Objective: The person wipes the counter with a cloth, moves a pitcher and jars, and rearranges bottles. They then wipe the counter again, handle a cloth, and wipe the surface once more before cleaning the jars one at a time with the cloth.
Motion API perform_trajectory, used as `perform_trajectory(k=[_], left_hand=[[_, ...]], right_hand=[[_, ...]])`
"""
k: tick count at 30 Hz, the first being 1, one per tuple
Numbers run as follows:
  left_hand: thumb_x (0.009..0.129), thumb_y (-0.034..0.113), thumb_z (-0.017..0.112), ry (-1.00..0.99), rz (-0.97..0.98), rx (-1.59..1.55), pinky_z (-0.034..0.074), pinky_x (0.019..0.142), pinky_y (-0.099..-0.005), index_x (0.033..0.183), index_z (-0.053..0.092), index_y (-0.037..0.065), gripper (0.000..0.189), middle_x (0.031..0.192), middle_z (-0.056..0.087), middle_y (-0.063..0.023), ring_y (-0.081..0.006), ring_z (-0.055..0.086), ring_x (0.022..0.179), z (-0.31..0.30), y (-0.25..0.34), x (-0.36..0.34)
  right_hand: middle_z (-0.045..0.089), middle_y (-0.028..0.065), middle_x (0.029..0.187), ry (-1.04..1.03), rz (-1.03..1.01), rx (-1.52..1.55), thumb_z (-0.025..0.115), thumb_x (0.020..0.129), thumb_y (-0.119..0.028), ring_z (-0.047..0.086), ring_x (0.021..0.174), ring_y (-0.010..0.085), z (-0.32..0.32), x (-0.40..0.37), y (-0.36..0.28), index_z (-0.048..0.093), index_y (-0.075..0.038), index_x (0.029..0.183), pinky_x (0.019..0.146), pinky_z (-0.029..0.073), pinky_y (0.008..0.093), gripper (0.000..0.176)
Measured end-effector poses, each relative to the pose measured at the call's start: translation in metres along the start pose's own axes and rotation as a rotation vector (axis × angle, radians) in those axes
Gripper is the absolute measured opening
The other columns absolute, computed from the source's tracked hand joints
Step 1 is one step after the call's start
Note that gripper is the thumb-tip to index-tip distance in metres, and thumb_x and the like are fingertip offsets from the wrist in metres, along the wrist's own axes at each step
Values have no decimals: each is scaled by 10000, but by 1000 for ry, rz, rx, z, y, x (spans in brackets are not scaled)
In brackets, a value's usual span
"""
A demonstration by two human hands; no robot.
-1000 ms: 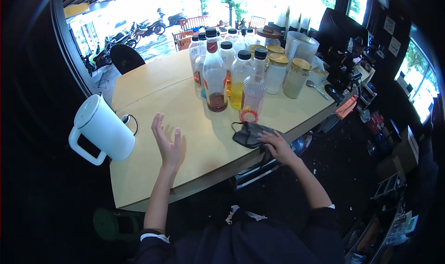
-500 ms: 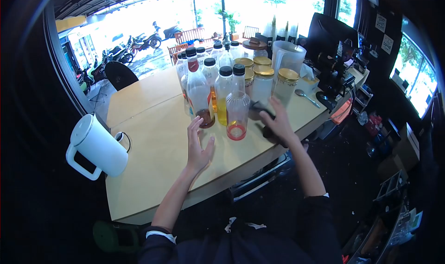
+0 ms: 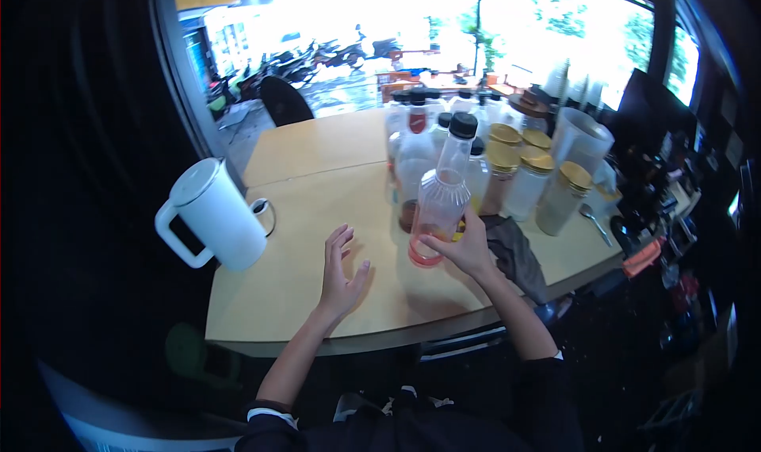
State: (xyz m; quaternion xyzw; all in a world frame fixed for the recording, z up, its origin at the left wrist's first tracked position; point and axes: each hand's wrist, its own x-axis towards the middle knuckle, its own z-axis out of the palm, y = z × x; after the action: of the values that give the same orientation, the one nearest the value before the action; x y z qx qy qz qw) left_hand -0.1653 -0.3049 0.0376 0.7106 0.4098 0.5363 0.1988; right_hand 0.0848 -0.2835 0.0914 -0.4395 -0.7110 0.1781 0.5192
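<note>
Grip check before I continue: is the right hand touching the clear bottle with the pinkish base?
Touching. The head view shows the right hand with its thumb across the clear bottle, low on its front.

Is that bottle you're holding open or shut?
Shut. The bottle in the right hand has a black cap sitting on top of its neck.

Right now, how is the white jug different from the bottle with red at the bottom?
The white jug has a big side handle; the bottle has none. The jug is wide and solid white, but the bottle is see-through with a thin neck. Nobody touches the jug, while the right hand holds the bottle. Both have tops on.
</note>
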Motion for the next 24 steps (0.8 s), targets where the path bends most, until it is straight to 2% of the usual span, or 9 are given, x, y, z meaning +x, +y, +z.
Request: perform_trajectory(k=[4,7,9,10,12,16,18,19,24], left_hand=[[807,83,631,-33,-75,168,371,1009,-398,1331,335,40,604,1372,333,-155,-293,397,1253,-51,-24,-2],[832,168,622,-126,-122,323,363,1020,-413,1309,373,25,556,1341,385,-174,-313,420,1240,-89,-52,-3],[858,265,599,-385,-234,438,345,1038,-434,1257,454,14,493,1326,448,-177,-322,430,1244,-112,-67,2],[858,265,599,-386,-240,440,345,1038,-434,1257,454,14,493,1326,448,-177,-322,430,1244,-120,-79,2],[875,289,601,-475,-94,525,341,1044,-416,1190,540,5,428,1302,503,-185,-345,438,1246,-131,-101,7],[881,313,601,-539,-150,444,324,1054,-420,1166,563,1,424,1322,497,-166,-336,423,1264,-137,-117,13],[893,328,583,-502,-91,391,277,1074,-466,1173,570,12,423,1313,509,-153,-314,418,1276,-138,-121,10],[897,339,571,-533,-165,377,207,1101,-513,1198,563,31,430,1338,490,-143,-295,388,1306,-139,-122,9],[897,332,570,-565,-220,313,120,1102,-589,1235,546,60,435,1397,436,-117,-275,322,1352,-142,-131,13]], right_hand=[[607,168,1041,-148,14,162,840,635,-267,617,996,248,66,48,-22,445,38,1175,836,514,355,735],[606,191,1069,-158,-27,250,836,631,-298,618,1003,267,132,81,-20,433,54,1183,836,515,365,769],[603,215,1092,-142,-56,346,838,611,-337,616,1017,289,178,111,-20,437,59,1162,833,515,368,789],[603,215,1092,-145,-52,350,838,611,-337,616,1017,289,202,125,-20,437,59,1162,833,515,368,789],[606,224,1074,-181,62,253,845,587,-340,623,992,308,246,157,-26,440,57,1153,829,510,373,801],[603,229,1070,-177,61,285,856,557,-339,617,987,325,337,208,-26,441,56,1146,840,500,390,822],[590,231,1090,-206,102,255,867,535,-327,596,1019,332,374,223,-24,440,55,1149,869,483,404,841],[590,231,1090,-206,102,260,867,535,-327,596,1019,332,390,228,-21,440,55,1149,869,483,404,841],[602,230,1050,-197,-16,174,820,590,-280,590,1013,348,439,241,-7,461,23,1126,852,479,399,713]])
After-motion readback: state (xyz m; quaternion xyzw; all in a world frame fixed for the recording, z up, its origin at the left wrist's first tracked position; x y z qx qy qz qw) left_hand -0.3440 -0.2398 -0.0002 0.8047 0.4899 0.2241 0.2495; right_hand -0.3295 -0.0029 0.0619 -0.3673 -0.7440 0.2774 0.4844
